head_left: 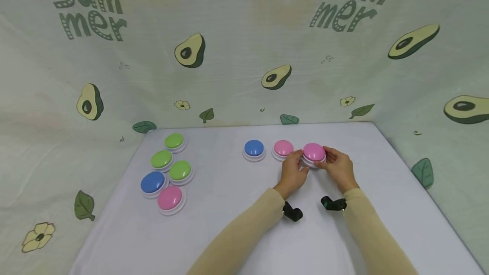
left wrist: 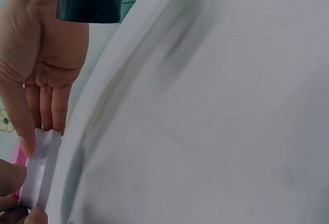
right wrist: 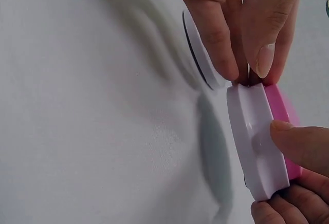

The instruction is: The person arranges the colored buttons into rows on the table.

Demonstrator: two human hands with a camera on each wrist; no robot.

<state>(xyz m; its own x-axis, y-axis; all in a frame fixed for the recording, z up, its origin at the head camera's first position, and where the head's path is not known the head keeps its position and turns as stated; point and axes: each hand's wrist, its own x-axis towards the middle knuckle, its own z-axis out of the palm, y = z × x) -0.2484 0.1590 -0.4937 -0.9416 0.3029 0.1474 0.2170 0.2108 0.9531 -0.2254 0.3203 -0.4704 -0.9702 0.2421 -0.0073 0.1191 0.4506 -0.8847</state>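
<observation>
Both hands hold a pink push button (head_left: 314, 152) with a white base, close to the back of the white table. My left hand (head_left: 293, 174) has its thumb and fingers at the button's left edge. My right hand (head_left: 338, 169) grips the opposite side, its thumb in front and fingers behind. In the right wrist view the white base (right wrist: 256, 142) is tilted on edge and appears raised over its shadow. Just left of it, a second pink button (head_left: 283, 147) sits partly behind the left hand, with a blue button (head_left: 254, 148) farther left.
At the table's left are grouped three green buttons (head_left: 180, 170), a blue button (head_left: 153, 182) and a pink button (head_left: 170, 198). A patterned cloth (head_left: 229, 24) hangs behind the white table (head_left: 229, 232). Black wrist cameras (head_left: 293, 212) are worn on both wrists.
</observation>
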